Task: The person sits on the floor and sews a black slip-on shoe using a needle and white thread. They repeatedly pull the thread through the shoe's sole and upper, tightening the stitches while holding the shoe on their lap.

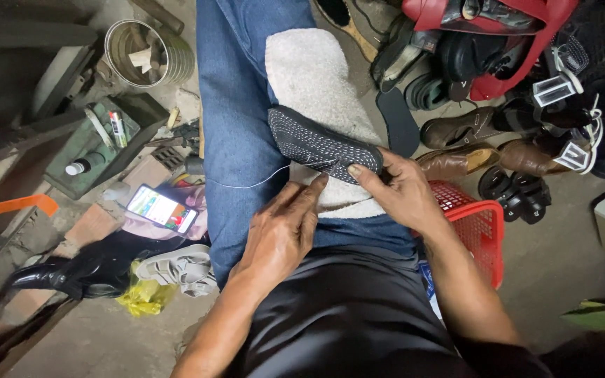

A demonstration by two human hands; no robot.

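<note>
Stitching a dark shoe sole on my lap.
My right hand [404, 189] pinched the dotted black sole [320, 143], which lay on a fleece pad [313, 77] over my thigh; my left hand [281, 231], fingers loosely extended, touched the white thread [246, 184].

Light: soft daylight is falling evenly, fairly dim.
Shadows: deep shade is pooling at the left edge.
Glare: the phone screen [162, 208] is glowing brightest; the black boot [71, 269] is catching a sheen.
Focus: centre is holding sharp; corners are bending and softening.
</note>
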